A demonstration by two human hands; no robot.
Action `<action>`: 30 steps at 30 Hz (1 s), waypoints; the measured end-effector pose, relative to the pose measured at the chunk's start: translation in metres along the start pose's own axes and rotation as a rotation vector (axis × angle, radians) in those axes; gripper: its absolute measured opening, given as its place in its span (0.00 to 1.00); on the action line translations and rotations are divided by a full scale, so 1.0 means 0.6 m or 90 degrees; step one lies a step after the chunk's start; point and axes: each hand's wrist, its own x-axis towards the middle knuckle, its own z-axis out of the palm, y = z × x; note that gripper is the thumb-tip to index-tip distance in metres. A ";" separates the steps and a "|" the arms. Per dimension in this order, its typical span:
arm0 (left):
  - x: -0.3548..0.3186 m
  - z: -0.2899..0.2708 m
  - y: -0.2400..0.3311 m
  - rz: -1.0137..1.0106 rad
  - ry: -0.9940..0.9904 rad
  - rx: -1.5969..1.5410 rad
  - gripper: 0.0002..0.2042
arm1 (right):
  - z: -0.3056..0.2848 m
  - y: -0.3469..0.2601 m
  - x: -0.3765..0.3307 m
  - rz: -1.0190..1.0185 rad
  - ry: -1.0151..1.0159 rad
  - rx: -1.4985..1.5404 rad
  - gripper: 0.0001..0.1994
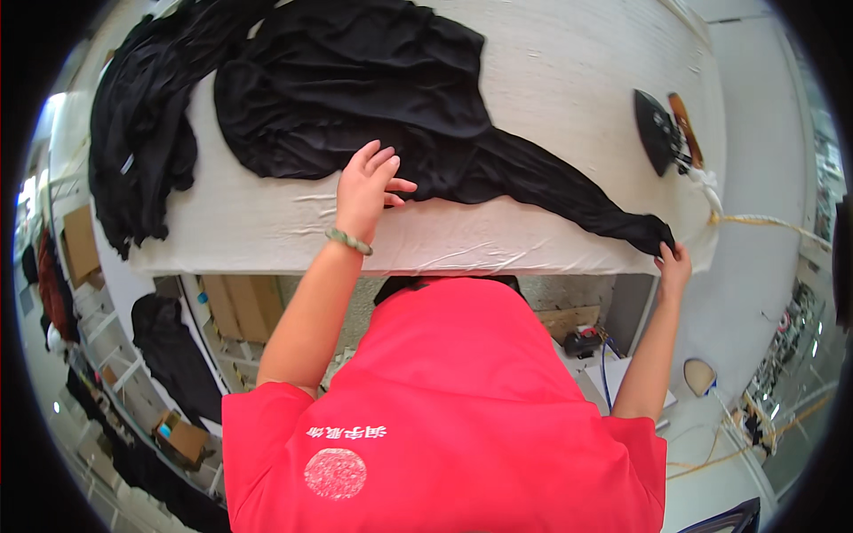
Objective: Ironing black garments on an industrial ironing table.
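On a pale, cloth-covered desk, seems to be straightening the sleeve of a black garment at upper centre of the frame. Pinches the sleeve's end with the right hand, fingers closed on it; holds the left hand, fingers apart, at the lower edge, perhaps touching. Calls next for gentle, even tension. Looks soft, lightly rumpled.

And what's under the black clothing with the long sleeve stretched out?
The pale table cover is under the black clothing; it shows along the edges. The fabric hides the rest, so I can't tell if anything else lies there.
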 end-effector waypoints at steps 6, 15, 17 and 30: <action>0.025 0.012 0.047 -0.257 -0.285 0.107 0.12 | -0.060 -0.024 -0.048 -0.074 -0.061 0.029 0.09; 0.034 0.008 0.013 -0.019 -0.043 0.179 0.30 | -0.034 -0.006 -0.134 0.111 -0.237 -0.027 0.13; 0.059 0.047 0.007 -0.093 -0.057 0.213 0.26 | -0.020 -0.018 -0.122 0.158 -0.232 -0.070 0.12; -0.050 -0.049 0.034 0.022 -0.012 0.029 0.23 | -0.133 -0.022 -0.107 0.098 -0.079 0.302 0.07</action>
